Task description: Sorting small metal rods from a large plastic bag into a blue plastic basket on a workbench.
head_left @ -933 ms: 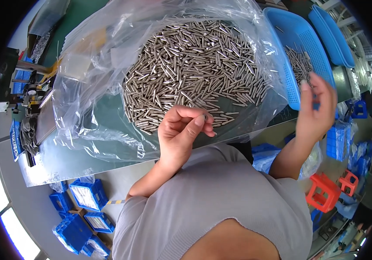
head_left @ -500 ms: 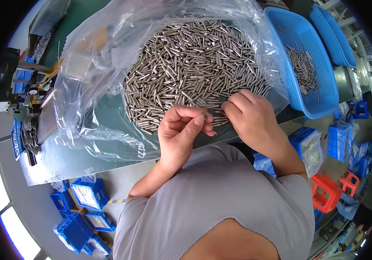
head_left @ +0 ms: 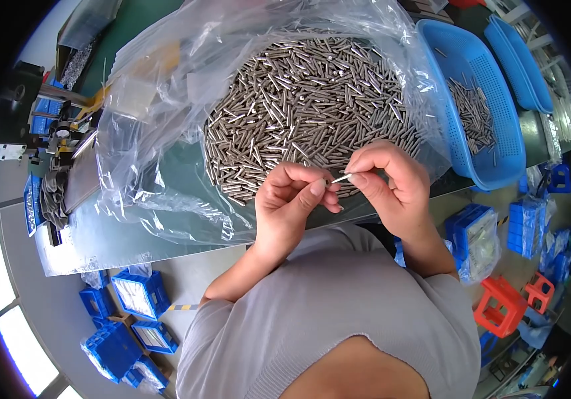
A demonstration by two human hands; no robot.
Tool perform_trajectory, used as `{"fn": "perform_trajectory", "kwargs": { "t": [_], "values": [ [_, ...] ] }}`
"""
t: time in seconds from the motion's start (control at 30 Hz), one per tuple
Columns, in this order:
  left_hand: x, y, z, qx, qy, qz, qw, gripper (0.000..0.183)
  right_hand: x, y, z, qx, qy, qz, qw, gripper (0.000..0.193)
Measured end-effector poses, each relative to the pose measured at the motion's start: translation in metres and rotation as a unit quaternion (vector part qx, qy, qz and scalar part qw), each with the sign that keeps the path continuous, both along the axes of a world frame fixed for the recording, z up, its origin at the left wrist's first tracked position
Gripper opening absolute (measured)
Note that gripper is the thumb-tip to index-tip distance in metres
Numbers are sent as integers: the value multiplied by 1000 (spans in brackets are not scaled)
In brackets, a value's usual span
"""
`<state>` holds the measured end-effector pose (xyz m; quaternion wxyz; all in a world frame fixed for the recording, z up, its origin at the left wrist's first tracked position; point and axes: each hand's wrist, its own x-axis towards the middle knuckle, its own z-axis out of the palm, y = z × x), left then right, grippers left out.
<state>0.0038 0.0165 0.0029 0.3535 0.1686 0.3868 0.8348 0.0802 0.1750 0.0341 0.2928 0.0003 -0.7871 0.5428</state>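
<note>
A slim, pointed metal pin (head_left: 341, 178) is pinched between the thumb and fingertips of my right hand (head_left: 397, 183). Its other end reaches to the fingertips of my left hand (head_left: 292, 199), where thumb and forefinger press together on a small dark piece, mostly hidden by the fingers. Whether pin and piece touch, I cannot tell. Just beyond both hands spreads a big heap of similar metal pins (head_left: 298, 106), lying on clear plastic sheeting (head_left: 145, 146) over the green tabletop (head_left: 179, 166).
Right of the heap stands a blue perforated basket (head_left: 508, 130) with a smaller batch of pins inside. Another blue basket (head_left: 521, 73) is beyond it. At the table's left is a metal device (head_left: 62, 133). Blue crates (head_left: 140, 292) and red stools (head_left: 499, 307) are on the floor.
My right hand has come up from the near edge of the heap with a pin, turned toward my left hand. My left hand keeps its pinch. The whole view has shifted slightly.
</note>
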Motion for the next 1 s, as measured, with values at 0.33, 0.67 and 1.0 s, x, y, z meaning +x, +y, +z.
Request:
{"fn": "perform_trajectory", "kwargs": {
  "t": [0.33, 0.67, 1.0],
  "values": [
    [-2, -2, -2, 4, -17, 3, 1000, 7, -6, -13, -5, 113, 49, -5, 992, 15],
    [-1, -3, -3, 15, -8, -5, 1000, 4, -3, -15, -5, 159, 52, -28, 986, 19],
    [2, -1, -3, -20, 20, -8, 1000, 5, 3, -13, -4, 43, -45, -5, 998, 13]
  ]
}}
